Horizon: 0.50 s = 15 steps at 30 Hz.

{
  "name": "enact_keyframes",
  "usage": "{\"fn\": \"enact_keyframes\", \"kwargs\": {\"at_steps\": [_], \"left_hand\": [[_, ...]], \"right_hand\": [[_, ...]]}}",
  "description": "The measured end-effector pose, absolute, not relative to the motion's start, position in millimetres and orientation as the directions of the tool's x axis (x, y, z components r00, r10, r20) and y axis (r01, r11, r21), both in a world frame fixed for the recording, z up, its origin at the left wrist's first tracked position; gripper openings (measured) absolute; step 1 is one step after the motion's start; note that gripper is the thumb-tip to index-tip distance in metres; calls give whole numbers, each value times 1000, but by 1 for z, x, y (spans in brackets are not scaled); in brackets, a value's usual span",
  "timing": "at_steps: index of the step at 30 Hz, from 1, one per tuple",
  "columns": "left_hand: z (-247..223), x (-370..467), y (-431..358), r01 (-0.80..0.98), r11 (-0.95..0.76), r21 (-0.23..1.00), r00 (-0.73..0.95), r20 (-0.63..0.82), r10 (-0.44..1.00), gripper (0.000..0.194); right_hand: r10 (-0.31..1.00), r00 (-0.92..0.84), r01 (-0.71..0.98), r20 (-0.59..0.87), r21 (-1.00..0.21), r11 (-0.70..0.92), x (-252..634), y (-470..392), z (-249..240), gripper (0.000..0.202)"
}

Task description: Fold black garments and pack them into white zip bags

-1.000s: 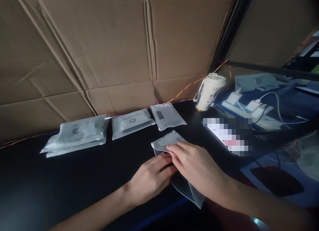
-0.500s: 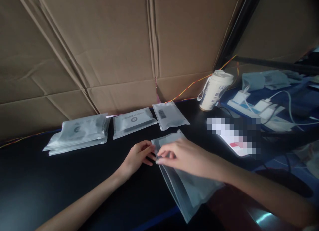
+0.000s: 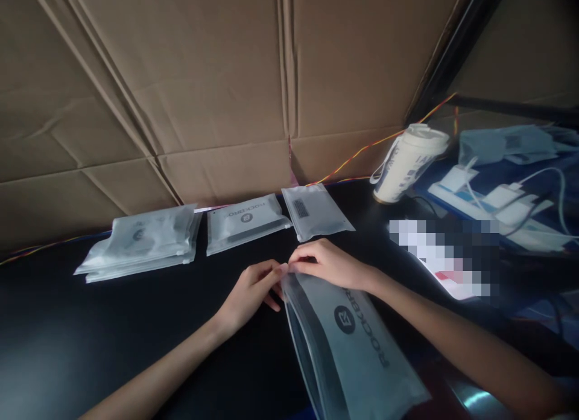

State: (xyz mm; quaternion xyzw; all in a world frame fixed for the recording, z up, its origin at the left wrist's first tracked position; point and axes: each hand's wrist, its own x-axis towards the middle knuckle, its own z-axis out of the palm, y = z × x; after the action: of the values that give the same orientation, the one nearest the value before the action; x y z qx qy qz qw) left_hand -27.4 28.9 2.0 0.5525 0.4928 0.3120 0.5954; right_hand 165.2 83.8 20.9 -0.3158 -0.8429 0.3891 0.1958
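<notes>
A frosted zip bag (image 3: 362, 347) with a dark round logo and "ROCKBRO" lettering lies slantwise in front of me, its long left edge gaping a little. At its upper left corner my left hand (image 3: 254, 290) is closed, thumb and forefinger pinching the edge. My right hand (image 3: 328, 262) closes on the same corner from the right, its fingertips against my left thumb. The zip's slider, if it is there, is hidden by my fingers.
Along the back lie a stack of frosted bags (image 3: 140, 242), a printed bag (image 3: 248, 224) and a labelled bag (image 3: 319, 212). To the right stand a lidded paper cup (image 3: 407, 163), a lit phone (image 3: 446, 275) and a power strip (image 3: 465, 200) with chargers. Cardboard (image 3: 203, 76) walls the back.
My right hand has moved up to the bag's corner and now pinches there, uncovering the printed logo. The bag's lower end has shifted right and down, while my left hand stays near the corner.
</notes>
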Motion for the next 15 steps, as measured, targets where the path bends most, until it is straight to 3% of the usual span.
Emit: {"fn": "enact_keyframes", "kwargs": {"at_steps": [7,11,15], "left_hand": [[3,-22,22,261,190,946,335,-274,902,38],[5,-14,10,274,279,920,383,-370,846,40],[9,-4,-8,451,337,827,361,-514,778,40]], "right_hand": [[757,-627,418,184,-741,526,167,79,20,18],[798,-553,463,239,-708,533,169,79,21,21],[830,-506,533,234,-672,514,173,82,19,25]]}}
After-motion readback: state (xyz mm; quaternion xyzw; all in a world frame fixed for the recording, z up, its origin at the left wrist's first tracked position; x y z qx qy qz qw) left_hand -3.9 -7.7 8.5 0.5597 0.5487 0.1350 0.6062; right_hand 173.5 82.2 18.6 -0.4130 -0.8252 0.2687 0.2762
